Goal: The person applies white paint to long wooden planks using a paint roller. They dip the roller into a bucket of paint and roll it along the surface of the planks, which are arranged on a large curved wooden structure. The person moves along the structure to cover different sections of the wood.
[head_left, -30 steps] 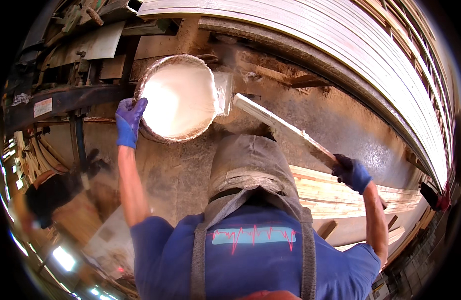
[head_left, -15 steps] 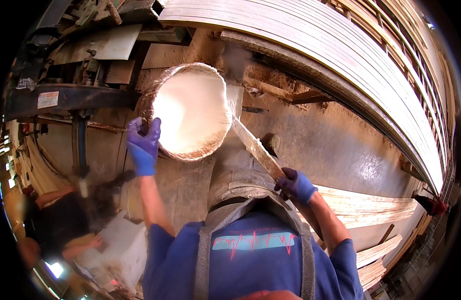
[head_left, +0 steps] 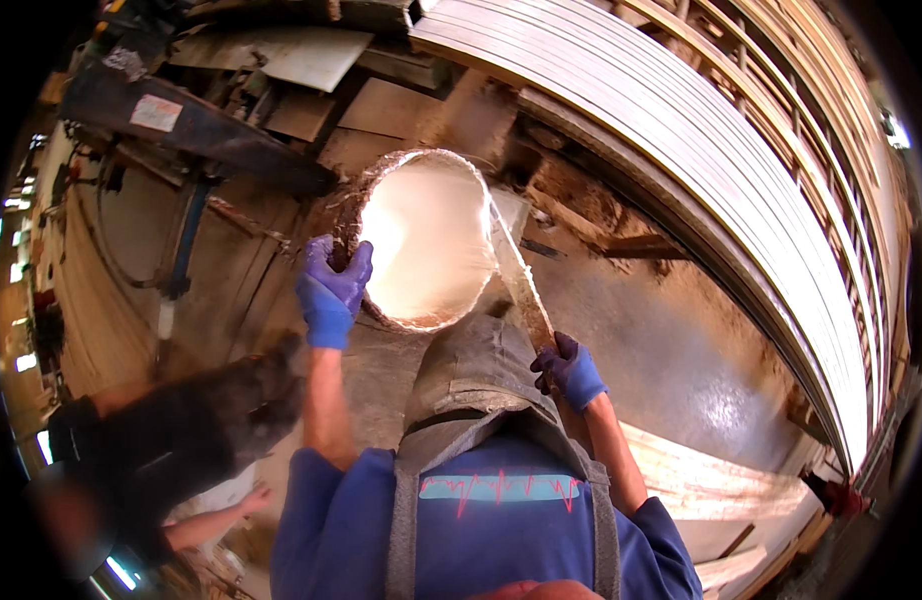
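Note:
A round bucket [head_left: 351, 212] with a crusted rim, filled with smooth white liquid [head_left: 433, 240], is tilted so its mouth faces me. My left hand [head_left: 333, 290], in a purple-blue glove, grips the bucket's left side near the rim, thumb toward the mouth. In my right hand [head_left: 571, 372], gloved the same way, is a flat wooden stick [head_left: 523, 285] smeared with white. Its far end meets the bucket's right rim; I cannot tell whether it touches. What the bucket rests on is hidden.
Long pale boards [head_left: 661, 120] lie stacked across the upper right. At left are a dark metal beam [head_left: 196, 120] and a blue post [head_left: 189, 235]. A co-worker in dark clothes [head_left: 181, 430] is at lower left. More boards [head_left: 701, 475] lie at lower right.
The view has turned, so the surroundings appear shifted. The stick stands steeper against the bucket's right rim. At lower left the co-worker has shifted, with an arm now reaching out. Both my grips stay the same.

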The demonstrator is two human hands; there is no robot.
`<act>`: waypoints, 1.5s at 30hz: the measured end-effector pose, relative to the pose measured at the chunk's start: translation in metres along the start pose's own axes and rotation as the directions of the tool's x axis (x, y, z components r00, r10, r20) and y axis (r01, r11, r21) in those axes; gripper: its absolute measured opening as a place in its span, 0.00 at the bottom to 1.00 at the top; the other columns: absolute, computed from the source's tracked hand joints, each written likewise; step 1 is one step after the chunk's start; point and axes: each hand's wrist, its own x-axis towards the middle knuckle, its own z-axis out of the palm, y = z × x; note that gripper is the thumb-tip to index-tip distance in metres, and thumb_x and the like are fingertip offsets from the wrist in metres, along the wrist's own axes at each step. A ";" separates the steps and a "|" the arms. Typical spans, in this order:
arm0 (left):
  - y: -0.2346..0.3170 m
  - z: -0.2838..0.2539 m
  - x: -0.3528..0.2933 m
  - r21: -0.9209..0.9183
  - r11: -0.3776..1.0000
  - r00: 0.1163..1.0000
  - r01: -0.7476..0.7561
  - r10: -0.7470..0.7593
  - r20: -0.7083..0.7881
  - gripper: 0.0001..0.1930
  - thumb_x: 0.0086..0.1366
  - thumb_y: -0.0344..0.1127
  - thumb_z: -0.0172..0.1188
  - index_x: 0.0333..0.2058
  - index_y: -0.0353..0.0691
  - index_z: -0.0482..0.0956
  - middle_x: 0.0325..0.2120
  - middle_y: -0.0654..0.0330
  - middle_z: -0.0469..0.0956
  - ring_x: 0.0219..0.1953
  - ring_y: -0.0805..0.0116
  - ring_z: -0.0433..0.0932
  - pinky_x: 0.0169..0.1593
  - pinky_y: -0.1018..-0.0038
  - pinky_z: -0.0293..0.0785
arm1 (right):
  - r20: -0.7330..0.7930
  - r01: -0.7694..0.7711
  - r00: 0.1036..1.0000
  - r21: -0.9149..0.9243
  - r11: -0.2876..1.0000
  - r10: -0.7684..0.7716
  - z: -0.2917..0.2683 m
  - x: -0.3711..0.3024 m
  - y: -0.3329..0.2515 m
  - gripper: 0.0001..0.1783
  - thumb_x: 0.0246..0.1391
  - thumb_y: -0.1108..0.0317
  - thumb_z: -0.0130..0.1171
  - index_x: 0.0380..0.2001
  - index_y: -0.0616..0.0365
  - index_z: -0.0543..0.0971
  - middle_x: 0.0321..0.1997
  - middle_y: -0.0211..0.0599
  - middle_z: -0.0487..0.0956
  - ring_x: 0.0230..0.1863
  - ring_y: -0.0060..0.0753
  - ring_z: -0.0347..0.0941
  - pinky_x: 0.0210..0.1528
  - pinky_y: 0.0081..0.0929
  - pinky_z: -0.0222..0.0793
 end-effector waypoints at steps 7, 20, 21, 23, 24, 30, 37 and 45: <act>-0.020 -0.005 -0.001 -0.280 0.953 0.991 0.114 -0.128 -0.032 0.24 0.53 0.33 0.69 0.43 0.25 0.70 0.26 0.60 0.76 0.23 0.75 0.73 0.28 0.78 0.72 | 0.071 0.140 0.988 -0.061 0.988 -0.136 0.007 0.020 -0.002 0.14 0.61 0.66 0.49 0.46 0.63 0.70 0.26 0.37 0.76 0.18 0.25 0.70 0.19 0.25 0.66; -0.183 0.001 0.076 -0.042 0.924 0.916 0.379 -0.369 0.157 0.31 0.51 0.43 0.71 0.45 0.25 0.70 0.33 0.56 0.76 0.29 0.71 0.75 0.32 0.74 0.74 | 0.020 0.139 0.990 -0.093 0.986 -0.138 0.073 0.024 -0.015 0.20 0.59 0.66 0.51 0.53 0.62 0.69 0.28 0.37 0.78 0.23 0.23 0.73 0.25 0.23 0.69; -0.192 0.000 0.078 -0.038 0.909 0.900 0.415 -0.403 0.167 0.30 0.51 0.43 0.71 0.44 0.25 0.71 0.33 0.55 0.77 0.29 0.69 0.75 0.32 0.73 0.74 | 0.018 0.123 0.992 -0.172 0.977 -0.122 0.073 0.020 -0.013 0.21 0.58 0.66 0.51 0.54 0.62 0.69 0.28 0.37 0.79 0.23 0.23 0.74 0.26 0.23 0.70; -0.213 0.007 0.084 -0.039 0.881 0.870 0.472 -0.459 0.179 0.28 0.51 0.43 0.71 0.42 0.27 0.72 0.31 0.54 0.78 0.29 0.67 0.75 0.34 0.70 0.74 | 0.015 0.124 0.992 -0.299 0.946 -0.125 0.072 0.015 -0.006 0.24 0.57 0.64 0.53 0.56 0.59 0.68 0.30 0.36 0.80 0.24 0.23 0.75 0.28 0.24 0.71; -0.222 0.008 0.087 -0.042 0.863 0.854 0.503 -0.489 0.181 0.27 0.50 0.43 0.70 0.42 0.27 0.73 0.31 0.53 0.79 0.30 0.65 0.76 0.35 0.69 0.74 | 0.021 0.092 0.996 -0.351 0.932 -0.091 0.072 0.012 -0.003 0.24 0.57 0.65 0.53 0.56 0.59 0.68 0.30 0.37 0.80 0.25 0.23 0.75 0.28 0.24 0.72; -0.298 0.028 0.103 0.128 0.890 0.872 0.438 -0.455 0.183 0.36 0.46 0.52 0.70 0.47 0.29 0.74 0.40 0.44 0.79 0.44 0.51 0.78 0.47 0.64 0.73 | 0.118 -0.136 0.975 -0.359 0.923 0.190 0.098 0.050 0.009 0.24 0.58 0.67 0.52 0.57 0.60 0.67 0.34 0.38 0.80 0.25 0.24 0.76 0.25 0.23 0.71; -0.321 0.036 0.142 0.218 0.929 0.891 0.297 -0.352 0.286 0.42 0.45 0.54 0.71 0.52 0.27 0.69 0.47 0.44 0.76 0.49 0.56 0.74 0.53 0.66 0.69 | 0.411 -0.310 0.864 -0.017 0.951 0.289 0.179 0.110 -0.056 0.26 0.61 0.58 0.51 0.58 0.60 0.64 0.44 0.41 0.76 0.37 0.33 0.78 0.34 0.27 0.75; -0.464 0.104 0.237 0.295 0.945 0.874 0.143 -0.260 0.410 0.19 0.56 0.41 0.58 0.44 0.36 0.75 0.40 0.43 0.78 0.42 0.49 0.77 0.45 0.60 0.73 | 0.380 -0.044 0.925 0.107 0.993 0.000 0.244 0.193 -0.087 0.25 0.63 0.56 0.49 0.56 0.62 0.67 0.45 0.40 0.78 0.36 0.24 0.75 0.39 0.21 0.72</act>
